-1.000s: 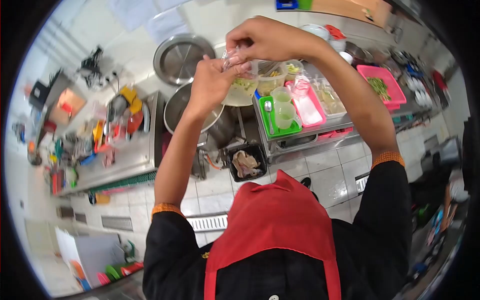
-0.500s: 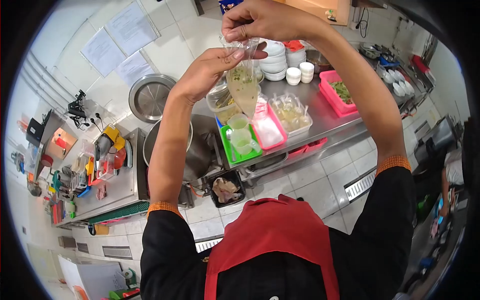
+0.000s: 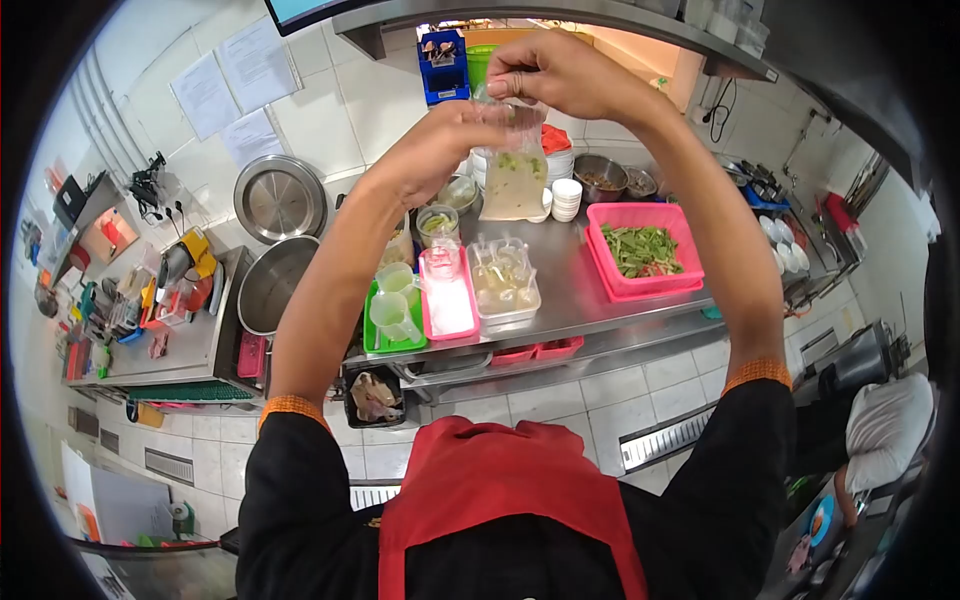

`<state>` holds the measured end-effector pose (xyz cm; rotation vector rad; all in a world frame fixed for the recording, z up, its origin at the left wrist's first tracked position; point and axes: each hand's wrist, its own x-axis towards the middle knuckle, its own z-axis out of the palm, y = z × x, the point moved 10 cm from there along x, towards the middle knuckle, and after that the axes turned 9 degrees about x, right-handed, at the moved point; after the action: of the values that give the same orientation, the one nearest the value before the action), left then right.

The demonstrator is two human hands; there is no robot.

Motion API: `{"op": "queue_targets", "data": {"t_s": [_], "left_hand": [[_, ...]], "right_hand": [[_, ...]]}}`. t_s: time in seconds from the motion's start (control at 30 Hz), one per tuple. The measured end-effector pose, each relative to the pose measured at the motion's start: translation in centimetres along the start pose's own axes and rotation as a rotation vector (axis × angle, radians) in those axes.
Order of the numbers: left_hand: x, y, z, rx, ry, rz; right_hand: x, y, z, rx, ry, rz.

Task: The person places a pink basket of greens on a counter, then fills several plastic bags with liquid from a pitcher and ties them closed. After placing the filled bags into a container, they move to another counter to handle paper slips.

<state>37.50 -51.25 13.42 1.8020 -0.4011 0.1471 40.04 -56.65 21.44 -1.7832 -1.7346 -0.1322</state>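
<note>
A clear plastic bag (image 3: 515, 185) of pale broth with green herb bits hangs in front of me above the steel counter. My left hand (image 3: 440, 145) is closed around the bag's neck, its fingers slightly blurred. Higher up, my right hand (image 3: 560, 75) pinches the gathered top end of the bag between thumb and fingers. Below the bag, a white tub (image 3: 510, 313) holds several filled clear bags. Beside it lie a pink tray (image 3: 432, 300) and a green tray (image 3: 402, 345) with translucent measuring cups (image 3: 397, 312).
A pink basket (image 3: 650, 285) of green leaves stands on the steel counter (image 3: 570, 290). Small white bowls (image 3: 566, 200) and metal bowls (image 3: 602, 178) sit behind. A large pot (image 3: 275, 285) is at left; an overhead shelf (image 3: 600, 25) runs above. Another person (image 3: 885, 430) is far right.
My view has turned to the right, bringing the overhead shelf and blue rack into sight. Both hands still hold the bag, which now shows its broader side.
</note>
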Motion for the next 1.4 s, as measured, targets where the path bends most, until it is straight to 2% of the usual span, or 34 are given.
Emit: {"op": "queue_targets", "data": {"t_s": [0.03,0.07,0.13,0.3,0.37,0.43,0.47,0.53,0.7,0.77,0.93,1.03,1.13,1.17,1.23,1.27,1.37,1.4], "left_hand": [[0.5,-0.7,0.0,-0.014,0.042,-0.101],[1.0,-0.7,0.4,-0.013,0.046,-0.099],[1.9,-0.4,0.7,0.257,0.099,-0.028],[3.3,-2.3,1.3,0.238,0.140,-0.090],[3.6,-2.4,1.6,0.246,0.146,-0.096],[3.7,-1.6,2.1,-0.068,0.169,-0.027],[3.8,-1.5,2.5,-0.059,0.151,-0.022],[3.6,-1.3,2.6,0.158,0.171,0.026],[3.7,-2.0,3.6,0.115,0.117,-0.011],[3.8,-1.9,2.8,0.137,0.219,0.008],[3.9,-1.5,3.0,0.124,0.309,0.044],[3.9,-2.2,2.9,0.085,0.285,-0.055],[4.4,-2.3,3.2,0.205,0.091,-0.095],[4.2,-2.2,2.5,0.199,0.095,-0.102],[4.0,-1.7,3.5,0.281,-0.082,-0.074],[3.5,-0.8,3.2,0.245,0.019,-0.107],[4.3,-1.0,2.9,0.370,-0.004,-0.049],[4.3,-0.4,3.2,0.381,0.028,0.002]], "right_hand": [[-0.4,0.4,-0.5,0.026,0.013,-0.030],[-0.7,0.8,-0.8,0.024,0.010,-0.035],[-1.4,2.0,-0.9,0.039,-0.005,0.015],[-2.8,1.7,-1.2,-0.046,0.024,0.066],[-3.1,0.9,-1.9,-0.179,0.086,0.035],[-3.3,1.7,-2.0,-0.156,0.105,0.042],[-3.4,1.9,-2.0,-0.128,0.107,0.040],[-4.0,2.2,-2.3,-0.139,0.117,0.045],[-4.6,1.6,-3.7,-0.094,0.154,0.096],[-4.9,1.7,-4.0,-0.083,0.159,0.098],[-5.6,2.7,-4.1,-0.092,0.155,0.124],[-6.2,2.2,-3.6,-0.088,0.127,0.149],[-6.1,2.1,-3.0,-0.084,0.100,0.151],[-6.0,2.0,-2.9,-0.081,0.101,0.129],[-5.7,2.2,-2.7,-0.069,0.094,0.117],[-5.6,2.2,-2.6,-0.060,0.097,0.105],[-5.2,1.9,-2.8,-0.060,0.117,0.041],[-5.3,2.3,-2.9,-0.053,0.102,0.095]]}}
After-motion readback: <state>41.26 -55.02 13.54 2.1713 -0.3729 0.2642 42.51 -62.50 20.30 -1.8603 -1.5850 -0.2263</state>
